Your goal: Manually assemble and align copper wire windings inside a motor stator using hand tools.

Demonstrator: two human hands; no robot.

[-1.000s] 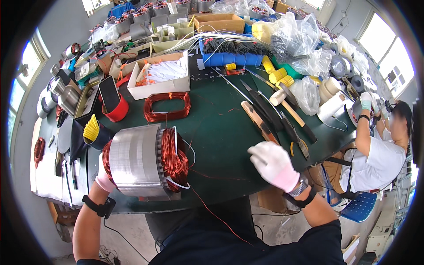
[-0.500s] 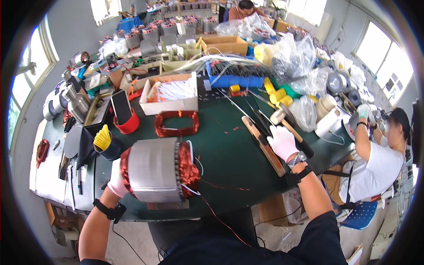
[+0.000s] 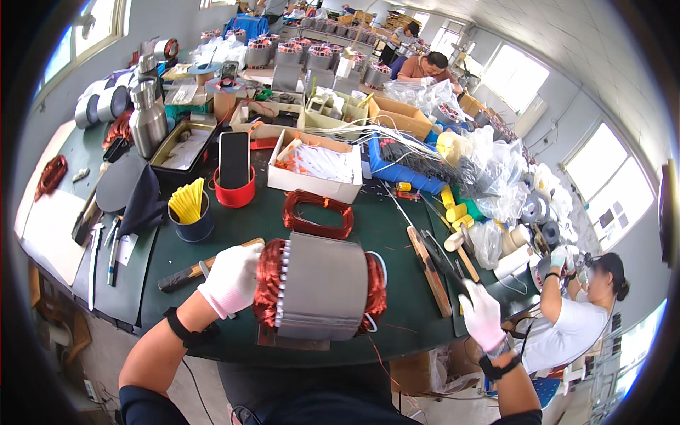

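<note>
Stator (image 3: 322, 287) sits on the surface (image 3: 407, 304), left hand (image 3: 237, 280) curled against its coils (image 3: 268, 283). Right hand (image 3: 482, 315) just shifted beside a black tool (image 3: 445, 263), so one-handed contact now; can't tell if either's gripping.

- Lettering, numbers, signs: none legible across the frame.
- White rectangular paper slip (image 3: 127, 250), left of the frame: markings too small to read.
</note>
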